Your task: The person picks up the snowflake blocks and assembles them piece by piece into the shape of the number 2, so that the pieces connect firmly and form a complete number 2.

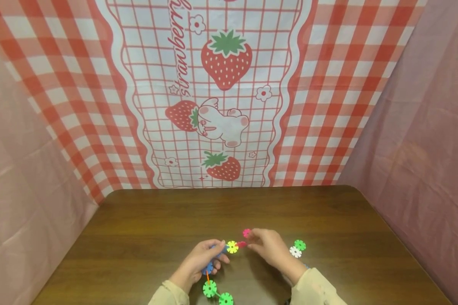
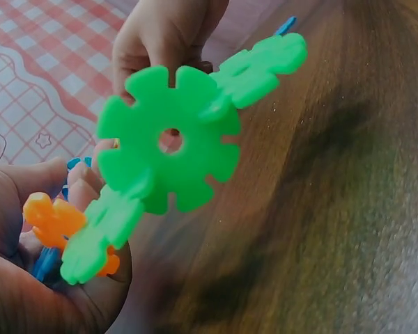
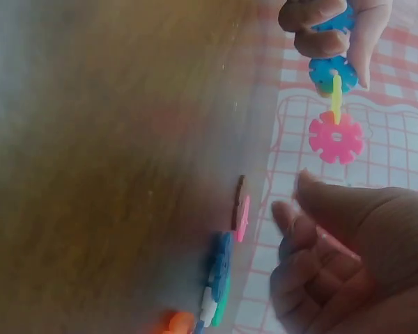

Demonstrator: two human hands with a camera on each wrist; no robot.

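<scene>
My left hand (image 1: 206, 258) grips a chain of notched plastic discs by its blue discs (image 3: 332, 74). From its fingertips a yellow disc (image 1: 232, 247) sticks out, joined to a pink disc (image 3: 336, 137) at that end. Below the palm the chain runs through an orange disc (image 2: 54, 221) to several linked green discs (image 2: 168, 140). Close to the pink end, my right hand (image 1: 271, 248) has its fingers loosely curled, with no disc visible in its grasp. Another pink disc (image 1: 246, 233) shows just past the right fingertips in the head view.
Loose discs lie on the brown wooden table (image 1: 168, 212): a green disc (image 1: 300, 245) and a white disc (image 1: 295, 252) right of my right hand, and an orange disc (image 3: 179, 323) in the right wrist view. A strawberry-print checked cloth (image 1: 221, 127) hangs behind the table.
</scene>
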